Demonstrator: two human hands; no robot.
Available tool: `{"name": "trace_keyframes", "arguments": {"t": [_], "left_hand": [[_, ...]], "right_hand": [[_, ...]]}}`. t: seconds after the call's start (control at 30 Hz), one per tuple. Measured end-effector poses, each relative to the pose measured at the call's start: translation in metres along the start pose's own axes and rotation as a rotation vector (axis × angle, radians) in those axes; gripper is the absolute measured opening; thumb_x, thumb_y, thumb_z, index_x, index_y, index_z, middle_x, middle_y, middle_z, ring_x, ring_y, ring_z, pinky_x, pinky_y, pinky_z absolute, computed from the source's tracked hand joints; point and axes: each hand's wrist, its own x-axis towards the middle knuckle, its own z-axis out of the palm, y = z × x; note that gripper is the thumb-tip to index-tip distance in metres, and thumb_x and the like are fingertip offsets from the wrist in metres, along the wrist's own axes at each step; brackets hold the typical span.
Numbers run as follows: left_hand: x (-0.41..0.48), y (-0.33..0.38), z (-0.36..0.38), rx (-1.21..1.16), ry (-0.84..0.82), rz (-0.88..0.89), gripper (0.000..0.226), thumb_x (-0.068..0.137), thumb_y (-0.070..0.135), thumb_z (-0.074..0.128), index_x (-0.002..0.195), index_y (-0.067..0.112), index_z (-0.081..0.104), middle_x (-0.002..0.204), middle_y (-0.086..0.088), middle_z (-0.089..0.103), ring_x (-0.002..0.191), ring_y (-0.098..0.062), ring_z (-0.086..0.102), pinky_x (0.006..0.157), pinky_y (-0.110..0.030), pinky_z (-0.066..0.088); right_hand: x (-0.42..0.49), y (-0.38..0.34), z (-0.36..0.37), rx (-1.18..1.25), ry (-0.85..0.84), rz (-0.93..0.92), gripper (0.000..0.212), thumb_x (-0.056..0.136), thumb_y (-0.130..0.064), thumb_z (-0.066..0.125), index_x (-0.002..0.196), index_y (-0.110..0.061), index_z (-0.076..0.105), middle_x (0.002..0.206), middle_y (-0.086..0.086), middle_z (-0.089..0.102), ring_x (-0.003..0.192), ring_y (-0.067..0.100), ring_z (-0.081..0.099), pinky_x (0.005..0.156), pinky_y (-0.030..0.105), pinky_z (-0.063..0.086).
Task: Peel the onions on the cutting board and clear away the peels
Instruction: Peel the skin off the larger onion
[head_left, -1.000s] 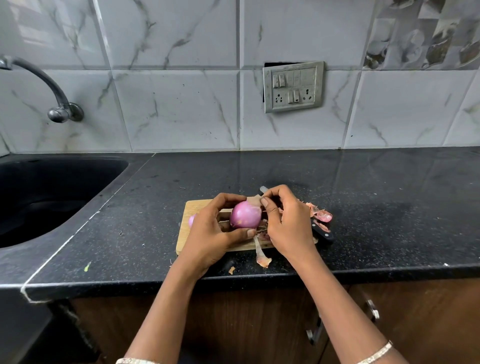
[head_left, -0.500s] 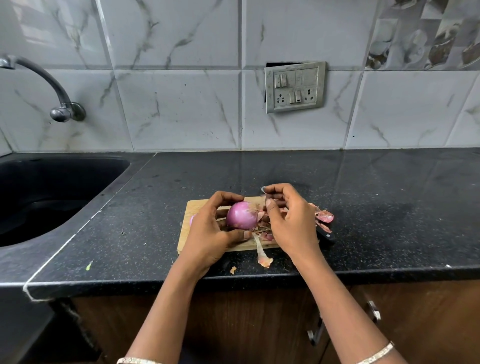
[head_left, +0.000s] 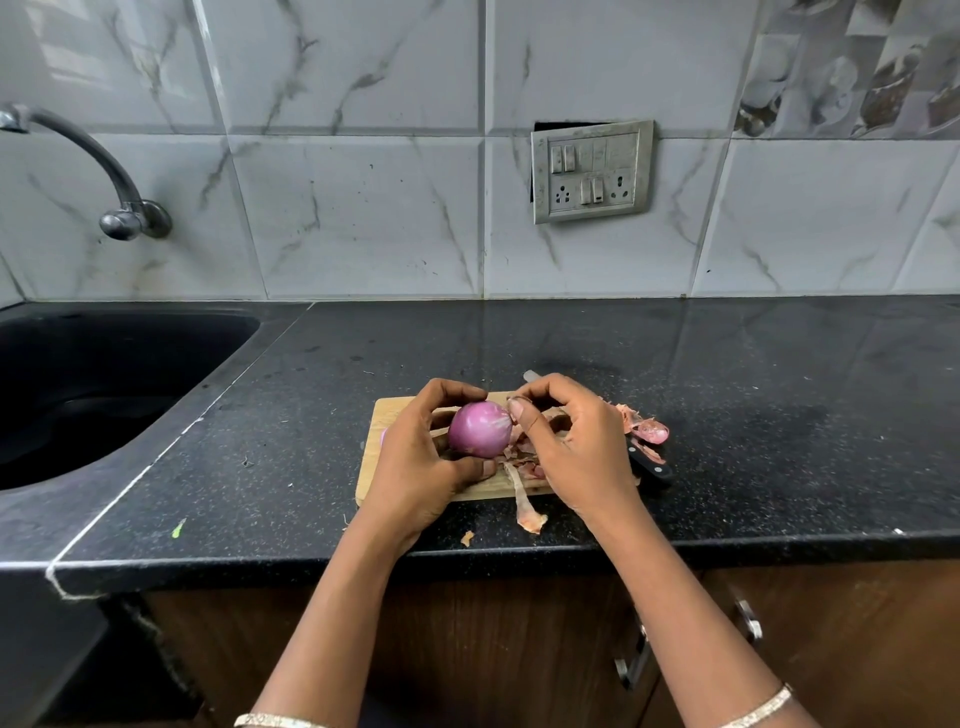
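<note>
Mid-peel: left hand (head_left: 415, 462) grips onion (head_left: 479, 428) over cutting board (head_left: 387, 415), right hand (head_left: 566, 441) pinches skin at its tip; next likely strip that off.

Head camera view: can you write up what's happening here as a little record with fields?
Place: black kitchen counter, sink at the left
Left hand: grips the onion over the cutting board
Right hand: thumb and fingers pinch at the onion's right end
Onion: purple, looks mostly free of dry skin
Peels: heaped at the board's right side; one strip hangs over its front edge
Knife: lies under the right hand, black handle to the right
</note>
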Motion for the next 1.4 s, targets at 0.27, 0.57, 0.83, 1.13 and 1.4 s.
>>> {"name": "trace_keyframes", "arguments": {"t": [0.27,0.57,0.83,1.13,1.4], "left_hand": [[-0.0004,0.0009,0.0003,-0.015,-0.012,0.003,0.063,0.062,-0.02,0.083,0.105,0.021,0.062,0.114,0.006,0.067,0.103,-0.003,0.066,0.079,-0.027,0.059],[-0.0012,0.0009,-0.0005,-0.014,0.001,0.032,0.063,0.062,-0.023,0.08,0.102,0.023,0.062,0.109,0.01,0.068,0.106,-0.01,0.066,0.078,-0.029,0.061],[-0.0028,0.0044,-0.0004,-0.046,-0.003,0.011,0.065,0.064,-0.027,0.075,0.099,0.026,0.063,0.111,0.001,0.066,0.1,-0.016,0.072,0.085,-0.045,0.062],[-0.001,0.0021,0.0002,-0.046,-0.016,0.03,0.065,0.062,-0.03,0.073,0.098,0.023,0.065,0.112,-0.002,0.068,0.109,-0.02,0.069,0.083,-0.036,0.063],[0.0001,-0.0002,-0.0008,-0.112,0.003,0.029,0.065,0.061,-0.026,0.08,0.109,0.012,0.059,0.116,-0.001,0.064,0.11,-0.021,0.065,0.082,-0.037,0.062]], "right_hand": [[0.0013,0.0052,-0.0005,-0.028,0.077,0.095,0.014,0.092,-0.009,0.067,0.1,-0.019,0.073,0.093,-0.013,0.072,0.09,0.001,0.066,0.079,0.016,0.052],[-0.0001,-0.0023,-0.0003,0.046,-0.011,-0.024,0.012,0.084,-0.016,0.077,0.095,-0.02,0.078,0.091,-0.02,0.071,0.096,0.0,0.065,0.084,0.03,0.053],[0.0009,-0.0003,-0.0006,0.199,-0.02,0.004,0.01,0.083,-0.005,0.079,0.087,-0.014,0.081,0.082,-0.012,0.075,0.079,0.003,0.07,0.067,0.017,0.053],[0.0003,0.0057,0.0012,0.19,-0.002,0.163,0.006,0.084,-0.008,0.076,0.082,-0.012,0.079,0.073,-0.005,0.075,0.068,0.014,0.071,0.061,0.037,0.061],[0.0008,0.0,-0.002,0.237,0.006,0.155,0.012,0.085,-0.005,0.072,0.089,-0.016,0.076,0.083,-0.006,0.076,0.08,0.009,0.071,0.075,0.036,0.061]]}}
